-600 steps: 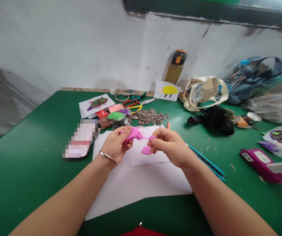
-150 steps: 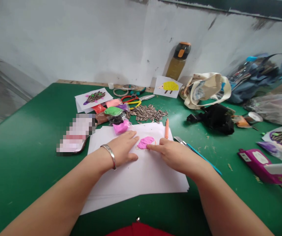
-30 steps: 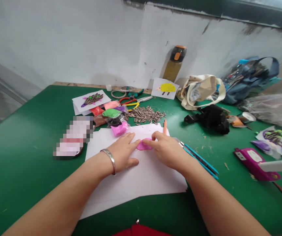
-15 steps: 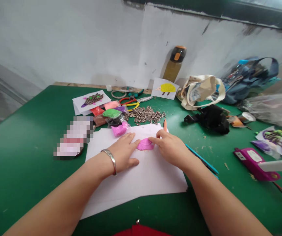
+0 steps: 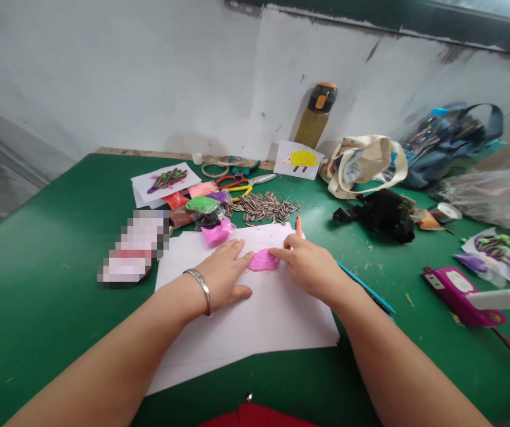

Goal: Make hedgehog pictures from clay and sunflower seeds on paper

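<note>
A flattened patch of pink clay (image 5: 263, 260) lies on the white paper (image 5: 255, 320), with a few thin drawn lines showing along its lower edge. My left hand (image 5: 223, 271) rests flat on the sheet, fingers stretched, its fingertips touching the clay's left edge. From the other side, the extended index finger of my right hand (image 5: 311, 264) presses on the clay's right edge. The remaining fingers of that hand are curled and partly hidden. Just behind it, the tip of an orange pen (image 5: 298, 225) shows.
Sunflower seeds (image 5: 264, 207) lie heaped behind the paper, beside bagged clay (image 5: 202, 205) and scissors (image 5: 261, 179). A blurred-out object (image 5: 134, 249) is on the left. A bottle (image 5: 315, 118) and bags (image 5: 366, 166) stand near the wall. A magenta device (image 5: 455, 296) sits at right.
Both hands stay almost where they were at the clay. No clear change shows in the clay or the things around it.
</note>
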